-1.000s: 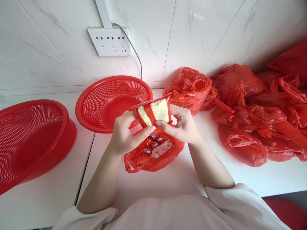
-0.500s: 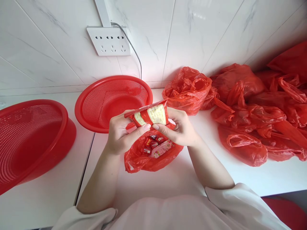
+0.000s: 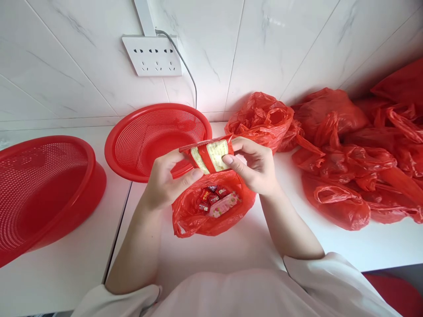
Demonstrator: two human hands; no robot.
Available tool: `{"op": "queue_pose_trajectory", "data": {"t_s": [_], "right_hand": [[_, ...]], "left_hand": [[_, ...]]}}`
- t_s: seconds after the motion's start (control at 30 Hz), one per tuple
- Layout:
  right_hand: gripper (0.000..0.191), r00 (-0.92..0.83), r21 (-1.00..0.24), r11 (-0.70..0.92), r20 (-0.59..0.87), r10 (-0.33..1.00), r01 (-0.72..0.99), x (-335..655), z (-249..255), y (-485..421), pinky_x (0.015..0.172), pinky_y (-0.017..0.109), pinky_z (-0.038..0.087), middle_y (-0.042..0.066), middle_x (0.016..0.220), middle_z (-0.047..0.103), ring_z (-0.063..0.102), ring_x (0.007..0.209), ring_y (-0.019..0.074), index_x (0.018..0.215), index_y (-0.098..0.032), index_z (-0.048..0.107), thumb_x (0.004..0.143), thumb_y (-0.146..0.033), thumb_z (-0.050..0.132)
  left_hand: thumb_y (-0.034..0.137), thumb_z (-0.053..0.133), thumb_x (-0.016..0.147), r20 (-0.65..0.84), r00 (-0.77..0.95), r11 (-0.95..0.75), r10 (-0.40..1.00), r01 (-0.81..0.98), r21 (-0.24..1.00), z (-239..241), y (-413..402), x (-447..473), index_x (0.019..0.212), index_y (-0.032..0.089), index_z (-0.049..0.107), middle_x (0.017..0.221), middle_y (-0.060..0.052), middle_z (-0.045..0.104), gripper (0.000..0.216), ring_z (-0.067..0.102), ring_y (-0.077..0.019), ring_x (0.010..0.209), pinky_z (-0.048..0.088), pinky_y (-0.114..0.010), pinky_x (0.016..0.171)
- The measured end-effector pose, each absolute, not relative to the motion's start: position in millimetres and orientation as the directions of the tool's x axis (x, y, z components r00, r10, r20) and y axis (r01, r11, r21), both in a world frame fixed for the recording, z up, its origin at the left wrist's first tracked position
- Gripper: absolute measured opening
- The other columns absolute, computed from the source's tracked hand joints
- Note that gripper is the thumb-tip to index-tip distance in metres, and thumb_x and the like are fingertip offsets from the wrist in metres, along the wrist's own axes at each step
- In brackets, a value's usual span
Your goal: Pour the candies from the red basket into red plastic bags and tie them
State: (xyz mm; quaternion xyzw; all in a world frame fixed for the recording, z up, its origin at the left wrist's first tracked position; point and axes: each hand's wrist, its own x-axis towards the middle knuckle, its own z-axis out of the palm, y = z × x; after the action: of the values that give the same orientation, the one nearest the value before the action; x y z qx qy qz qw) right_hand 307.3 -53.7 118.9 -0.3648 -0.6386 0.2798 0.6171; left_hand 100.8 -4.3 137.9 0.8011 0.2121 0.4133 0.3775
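Observation:
Between both hands I hold a red snack packet [image 3: 208, 159] with cream-coloured printed panels, tilted above an opened bag. My left hand [image 3: 170, 180] pinches its left end, thumb at the lower edge. At the right end my right hand [image 3: 256, 165] grips it, with the thumb pressed on a cream panel. Directly below stands the red plastic bag [image 3: 211, 226], its mouth spread wide. Inside it lie several small wrapped candies [image 3: 205, 196] and a pink flowered packet [image 3: 224, 204]. The packet's far side and the fingers behind it are hidden.
Two red perforated baskets, one at the far left [image 3: 90, 152] and one behind my left hand [image 3: 114, 152], rest on the white table [image 3: 211, 259]. Crumpled red bags [image 3: 259, 116] and several filled red bags [image 3: 343, 163] crowd the right. A socket panel [image 3: 153, 59] is on the tiled wall.
My hands have moved slightly apart and the packet has shifted a little right. My right thumb has slid from the packet's lower middle up toward its right end.

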Motion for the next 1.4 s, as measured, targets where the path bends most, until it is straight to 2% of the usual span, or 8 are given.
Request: {"op": "queue_pose_trajectory", "data": {"t_s": [0.37, 0.5, 0.6, 0.83, 0.93, 1.03, 1.17, 1.4], "right_hand": [[0.010, 0.011, -0.746, 0.648, 0.657, 0.754, 0.151, 306, 122, -55, 0.065, 0.030, 0.045, 0.002, 0.077, 0.061, 0.055, 0.070, 0.0143, 0.078, -0.019, 0.062, 0.088, -0.022, 0.065], [0.006, -0.022, -0.783, 0.606, 0.609, 0.792, 0.140, 310, 123, -54, 0.067, 0.030, 0.047, 0.002, 0.085, 0.063, 0.057, 0.075, 0.0143, 0.087, -0.020, 0.064, 0.086, -0.025, 0.068], [0.016, 0.013, -0.822, 0.566, 0.568, 0.823, 0.072, 311, 122, -53, 0.067, 0.030, 0.050, 0.003, 0.093, 0.065, 0.061, 0.078, 0.0151, 0.096, -0.022, 0.066, 0.085, -0.032, 0.071], [0.010, 0.075, -0.849, 0.526, 0.528, 0.846, 0.044, 312, 116, -52, 0.060, 0.028, 0.048, 0.001, 0.079, 0.065, 0.057, 0.066, 0.0125, 0.086, -0.020, 0.067, 0.086, -0.029, 0.070], [0.007, 0.092, -0.826, 0.557, 0.564, 0.821, 0.087, 312, 118, -54, 0.060, 0.028, 0.047, 0.002, 0.078, 0.064, 0.056, 0.066, 0.0125, 0.085, -0.020, 0.067, 0.086, -0.026, 0.069], [0.003, 0.099, -0.768, 0.622, 0.638, 0.763, 0.155, 312, 122, -55, 0.061, 0.029, 0.046, 0.002, 0.078, 0.063, 0.055, 0.068, 0.0131, 0.084, -0.020, 0.066, 0.086, -0.022, 0.067], [0.004, -0.025, -0.712, 0.651, 0.670, 0.742, 0.264, 312, 126, -57, 0.068, 0.031, 0.048, 0.003, 0.079, 0.064, 0.059, 0.073, 0.0154, 0.082, -0.019, 0.064, 0.085, -0.017, 0.066], [0.008, -0.248, -0.655, 0.657, 0.612, 0.751, 0.373, 308, 124, -55, 0.066, 0.030, 0.050, 0.003, 0.082, 0.065, 0.059, 0.072, 0.0148, 0.084, -0.020, 0.064, 0.082, -0.012, 0.063]], "left_hand": [[0.025, 0.069, 0.084, 0.599, 0.390, -0.685, 0.699, 0.129, 0.717, 135, -10, 99, 0.088, 0.024, 0.070, 0.081, 0.000, 0.069, 0.004, 0.065, -0.0180, 0.079, 0.052, -0.034, 0.068], [0.023, 0.070, 0.083, 0.625, 0.369, -0.707, 0.688, 0.149, 0.691, 135, -9, 98, 0.085, 0.024, 0.069, 0.078, -0.001, 0.067, 0.003, 0.064, -0.0186, 0.078, 0.051, -0.035, 0.067], [0.022, 0.071, 0.082, 0.621, 0.368, -0.701, 0.693, 0.142, 0.699, 136, -8, 97, 0.081, 0.023, 0.068, 0.075, 0.000, 0.065, 0.003, 0.060, -0.0168, 0.071, 0.048, -0.035, 0.062], [0.022, 0.071, 0.082, 0.605, 0.423, -0.699, 0.675, 0.102, 0.708, 134, -8, 99, 0.074, 0.021, 0.065, 0.071, 0.000, 0.063, 0.010, 0.059, -0.0156, 0.068, 0.045, -0.033, 0.062], [0.025, 0.068, 0.083, 0.543, 0.485, -0.645, 0.685, 0.058, 0.762, 135, -8, 100, 0.083, 0.020, 0.065, 0.080, -0.002, 0.064, 0.006, 0.060, -0.0177, 0.074, 0.047, -0.035, 0.066], [0.032, 0.067, 0.083, 0.471, 0.616, -0.591, 0.631, -0.012, 0.807, 136, -8, 101, 0.096, 0.020, 0.063, 0.087, -0.004, 0.064, 0.018, 0.061, -0.0200, 0.081, 0.049, -0.036, 0.070], [0.035, 0.070, 0.081, 0.486, 0.598, -0.603, 0.638, -0.004, 0.797, 138, -10, 105, 0.104, 0.021, 0.063, 0.095, -0.005, 0.066, 0.029, 0.063, -0.0206, 0.089, 0.052, -0.034, 0.075], [0.020, 0.065, 0.085, 0.528, 0.539, -0.711, 0.656, 0.207, 0.672, 141, -13, 106, 0.086, 0.020, 0.065, 0.082, 0.000, 0.068, 0.001, 0.063, -0.0149, 0.077, 0.051, -0.030, 0.073]]}}
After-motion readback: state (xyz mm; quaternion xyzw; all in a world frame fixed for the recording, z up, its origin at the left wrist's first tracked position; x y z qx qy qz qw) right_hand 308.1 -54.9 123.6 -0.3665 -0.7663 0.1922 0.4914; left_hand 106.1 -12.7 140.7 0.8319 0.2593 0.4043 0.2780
